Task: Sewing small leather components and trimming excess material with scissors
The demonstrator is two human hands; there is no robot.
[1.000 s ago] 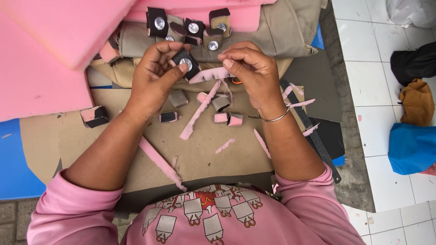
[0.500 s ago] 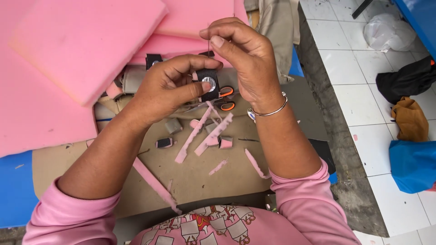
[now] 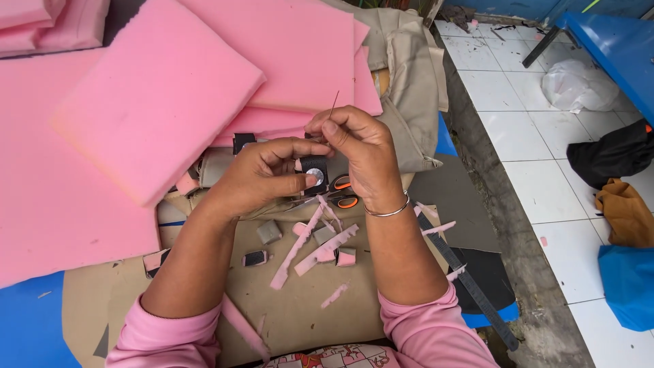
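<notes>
My left hand (image 3: 262,176) pinches a small black fabric piece with a round silver button (image 3: 315,173) on it. My right hand (image 3: 357,153) is right beside it, its fingertips closed on a thin needle (image 3: 334,106) that points up. Both hands hover over brown cardboard (image 3: 300,310) on the work surface. Orange-handled scissors (image 3: 344,193) lie just under my right hand. Strips and scraps of pink foam (image 3: 325,251) are scattered below the hands, with small black-and-pink pieces (image 3: 255,258) among them.
Large pink foam sheets (image 3: 160,95) are stacked at the left and back. Beige fabric (image 3: 412,82) lies behind my hands. A long dark ruler (image 3: 470,286) runs along the right edge. White floor tiles (image 3: 531,157), a plastic bag (image 3: 579,85) and bundles of cloth (image 3: 623,211) are at right.
Both hands have risen from the cardboard with the button piece. My right hand now pulls the needle upward beside it. The view has tilted toward the foam sheets.
</notes>
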